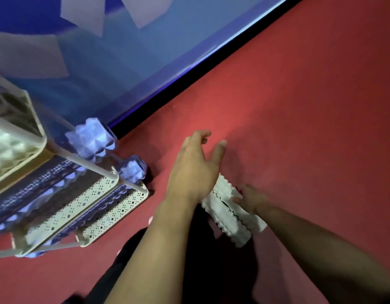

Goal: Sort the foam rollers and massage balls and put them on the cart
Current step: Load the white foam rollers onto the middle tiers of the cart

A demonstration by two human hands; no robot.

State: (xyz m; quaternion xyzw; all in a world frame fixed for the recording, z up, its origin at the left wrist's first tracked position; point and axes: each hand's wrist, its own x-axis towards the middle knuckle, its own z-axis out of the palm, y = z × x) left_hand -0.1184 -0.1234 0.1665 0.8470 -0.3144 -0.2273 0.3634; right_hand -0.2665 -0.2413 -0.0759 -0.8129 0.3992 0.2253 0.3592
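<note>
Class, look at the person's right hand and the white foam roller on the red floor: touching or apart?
Touching. The head view shows the right hand with its fingers lying on the white foam roller, with no gap between them.

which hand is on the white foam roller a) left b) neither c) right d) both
c: the right hand rests its fingers on the white foam roller lying on the red floor, while the left hand hangs open above it.
</note>
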